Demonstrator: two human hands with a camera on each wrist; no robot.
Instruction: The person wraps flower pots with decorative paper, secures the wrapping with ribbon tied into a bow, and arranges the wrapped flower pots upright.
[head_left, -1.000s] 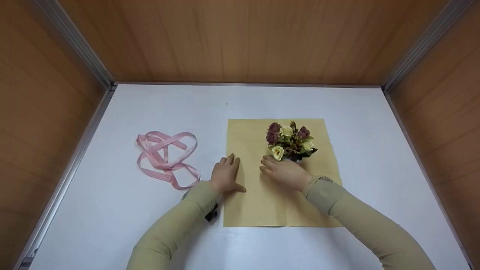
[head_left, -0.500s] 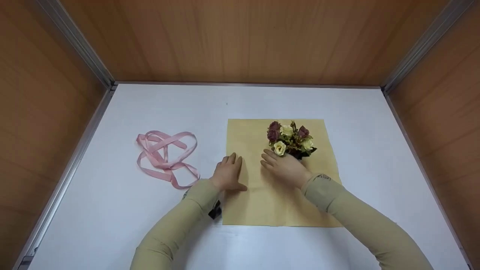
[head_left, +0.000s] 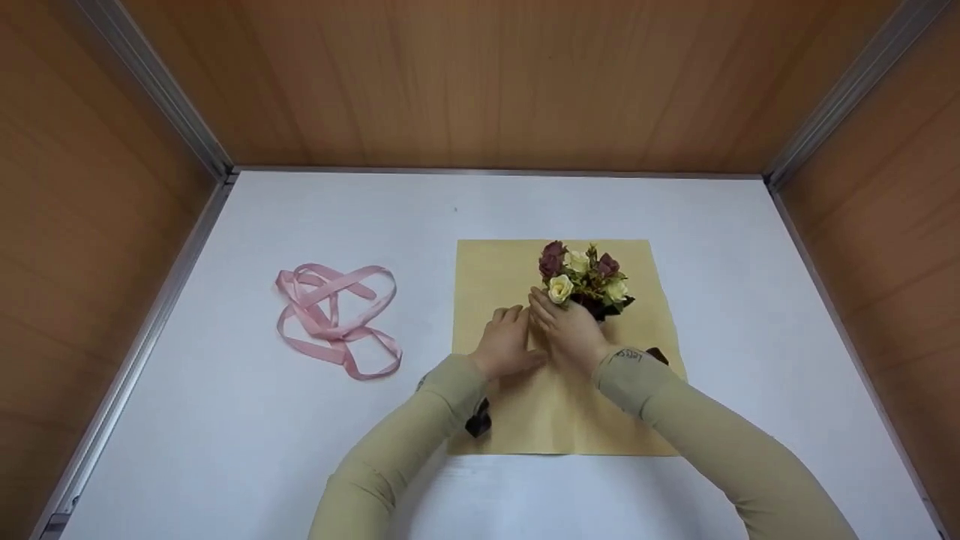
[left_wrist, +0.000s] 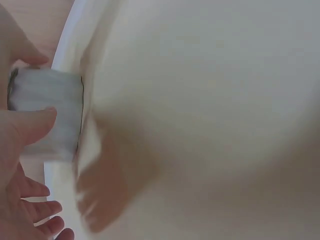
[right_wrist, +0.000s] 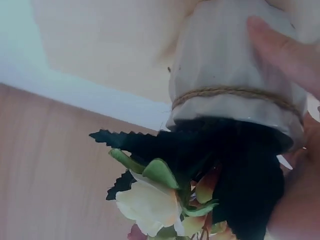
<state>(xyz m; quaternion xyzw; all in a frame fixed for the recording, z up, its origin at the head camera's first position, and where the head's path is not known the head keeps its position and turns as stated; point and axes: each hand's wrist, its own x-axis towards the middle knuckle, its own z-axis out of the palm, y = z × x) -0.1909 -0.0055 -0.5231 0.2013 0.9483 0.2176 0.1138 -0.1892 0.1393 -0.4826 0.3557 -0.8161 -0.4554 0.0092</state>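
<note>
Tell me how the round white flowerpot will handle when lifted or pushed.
The white flowerpot looks hard and glossy at the rim, so it may be slippery and could chip. A high push would probably tip it, since maroon and cream roses spread wide above it. The brown twine might add grip.

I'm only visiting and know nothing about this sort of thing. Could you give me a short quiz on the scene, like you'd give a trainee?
1. True or false: twine circles the pale pot.
2. Which is nearer the pink ribbon: the left hand or the right hand?
3. The roses are: A) blue and orange; B) cream and dark red; C) all white.

Key: 1. True. 2. The left hand. 3. B.
</note>
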